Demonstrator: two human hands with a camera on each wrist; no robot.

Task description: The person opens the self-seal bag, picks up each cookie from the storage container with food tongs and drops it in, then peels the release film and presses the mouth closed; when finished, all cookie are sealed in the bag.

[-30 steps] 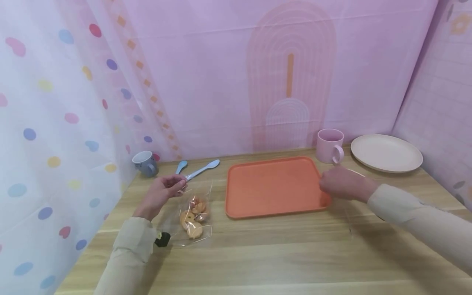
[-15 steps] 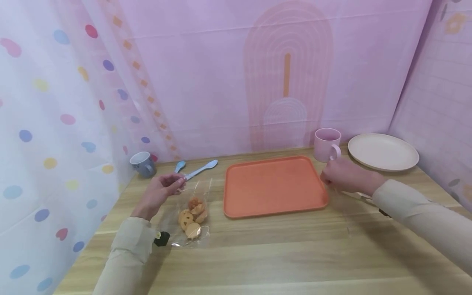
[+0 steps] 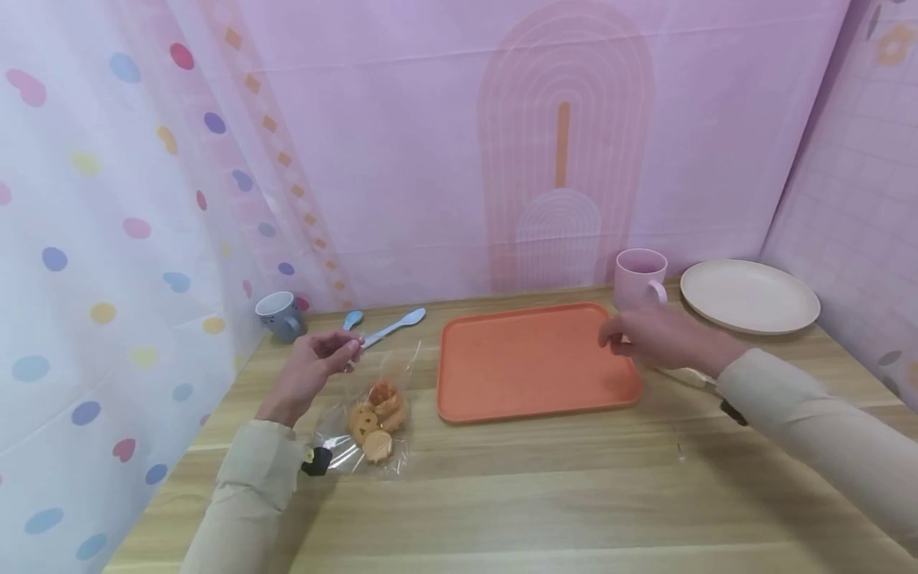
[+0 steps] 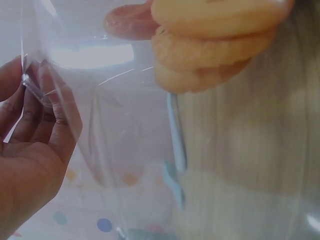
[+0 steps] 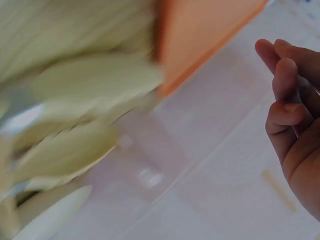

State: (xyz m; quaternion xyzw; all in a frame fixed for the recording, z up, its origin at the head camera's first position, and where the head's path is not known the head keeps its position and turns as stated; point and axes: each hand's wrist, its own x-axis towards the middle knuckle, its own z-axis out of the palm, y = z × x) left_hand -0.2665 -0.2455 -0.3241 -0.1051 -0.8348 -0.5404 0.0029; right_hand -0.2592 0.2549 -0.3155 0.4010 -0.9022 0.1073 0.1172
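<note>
My left hand point(image 3: 311, 371) pinches the top of a clear plastic bag point(image 3: 337, 446) at the left of the table. Several biscuits point(image 3: 378, 448) lie in the bag, along with reddish-brown ring-like pieces. In the left wrist view, thumb and fingertips meet on the film. My right hand point(image 3: 663, 335) hovers by the right edge of an orange tray point(image 3: 531, 363), its fingers loosely bent. Nothing shows between them in the right wrist view. Beneath that wrist are pale, elongated things point(image 5: 95, 82), blurred, their kind unclear, with shiny clear film point(image 3: 680, 458) nearby.
Behind the left hand are a light blue spoon point(image 3: 402, 324), a smaller teal spoon point(image 3: 352, 320) and a grey-blue mug point(image 3: 281, 317). A pink mug point(image 3: 638, 279) and a cream plate point(image 3: 749, 296) stand at the back right. Fabric hangs along the table's back and sides.
My right hand has loosened its curled fingers and shifted slightly left toward the tray. The left hand keeps its pinch; the bag of biscuits has barely moved.
</note>
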